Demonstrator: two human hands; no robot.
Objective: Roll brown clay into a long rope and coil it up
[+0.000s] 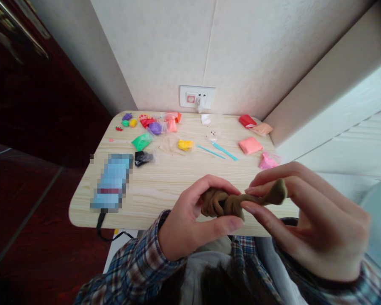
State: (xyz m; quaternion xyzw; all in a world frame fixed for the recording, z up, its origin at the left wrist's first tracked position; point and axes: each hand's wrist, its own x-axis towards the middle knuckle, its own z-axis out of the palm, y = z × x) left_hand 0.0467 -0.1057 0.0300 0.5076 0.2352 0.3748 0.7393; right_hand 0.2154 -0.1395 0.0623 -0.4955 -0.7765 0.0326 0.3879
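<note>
A folded lump of olive-brown modelling clay (pixel 220 203) is held above the table's front edge. My left hand (pixel 193 218) is closed round its thick, creased part, with the thumb along the near side. From there a thin neck stretches to the right and ends in a wider blob. My right hand (pixel 307 212) pinches that neck between thumb and fingertips, and the blob lies against its fingers. Beyond the hands, a thin blue stick (pixel 211 151) and a flat blue modelling tool (pixel 225 151) lie on the wooden tabletop (pixel 168 180).
Bagged clay pieces lie about: green (pixel 142 142), black (pixel 142 158), yellow (pixel 185 145), coral (pixel 250 145) and pink (pixel 269 160). Small fruit-shaped pieces (pixel 128 120) sit at the back left. A blurred phone (pixel 112 182) with a cable rests at the left. A wall socket (pixel 197 97) is behind.
</note>
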